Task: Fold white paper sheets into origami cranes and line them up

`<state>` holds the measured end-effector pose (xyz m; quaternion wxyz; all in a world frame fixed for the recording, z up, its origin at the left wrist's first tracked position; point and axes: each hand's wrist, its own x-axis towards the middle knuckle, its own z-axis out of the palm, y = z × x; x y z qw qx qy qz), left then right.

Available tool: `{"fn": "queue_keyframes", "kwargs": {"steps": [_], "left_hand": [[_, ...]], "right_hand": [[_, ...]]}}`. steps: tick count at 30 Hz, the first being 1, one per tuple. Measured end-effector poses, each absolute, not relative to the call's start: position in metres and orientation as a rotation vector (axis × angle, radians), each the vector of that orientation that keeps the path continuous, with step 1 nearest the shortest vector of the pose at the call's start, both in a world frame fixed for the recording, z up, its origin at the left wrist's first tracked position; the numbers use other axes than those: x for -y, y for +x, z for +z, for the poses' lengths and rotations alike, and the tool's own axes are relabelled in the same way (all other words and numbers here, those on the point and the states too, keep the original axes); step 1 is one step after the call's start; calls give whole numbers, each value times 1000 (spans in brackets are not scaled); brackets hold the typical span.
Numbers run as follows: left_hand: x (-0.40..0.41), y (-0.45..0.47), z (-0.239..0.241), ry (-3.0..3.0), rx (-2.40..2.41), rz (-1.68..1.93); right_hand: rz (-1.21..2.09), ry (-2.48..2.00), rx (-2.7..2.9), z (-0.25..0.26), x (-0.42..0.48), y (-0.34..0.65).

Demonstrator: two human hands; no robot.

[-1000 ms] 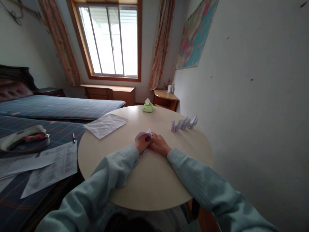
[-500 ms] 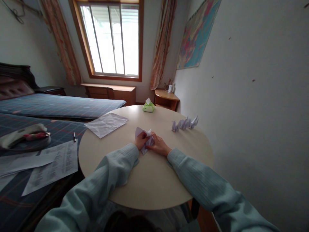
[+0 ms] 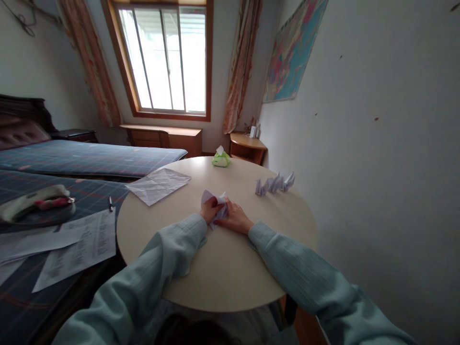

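Between my hands, over the middle of the round table (image 3: 230, 273), is a partly folded piece of white paper (image 3: 207, 195). My left hand (image 3: 209, 210) grips it from the left, fingers curled over its upper part. On the right side my right hand (image 3: 235, 216) holds the same paper, thumb low and fingers along its edge. Much of the paper is covered by my fingers, so its exact folds are hidden. To the right stands a row of several folded paper figures (image 3: 275, 183) with pointed tips.
Creased white paper sheets (image 3: 160, 186) lie at the table's left edge. A green tissue pack (image 3: 220, 157) sits at the far edge. On the bed at left are printed sheets (image 3: 84, 244), a pen (image 3: 110, 204) and a pale strap-like item (image 3: 36, 203). A wall (image 3: 377, 191) runs along the right.
Both hands stay on the folded paper. My right hand's fingers and thumb have shifted slightly, covering a little more of its lower part. Everything else rests as before.
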<state>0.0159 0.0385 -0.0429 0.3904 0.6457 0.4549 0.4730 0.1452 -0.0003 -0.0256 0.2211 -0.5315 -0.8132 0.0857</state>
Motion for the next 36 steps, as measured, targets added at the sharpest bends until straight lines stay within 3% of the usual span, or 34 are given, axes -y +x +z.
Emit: {"fn": "queue_keyframes", "kwargs": {"steps": [13, 36], "left_hand": [[-39, 5, -37, 1722, -1020, 993], [-37, 7, -36, 1558, -1030, 1114]], "right_hand": [[348, -1414, 2210, -31, -8, 150], [344, -1514, 2277, -25, -4, 146]]}}
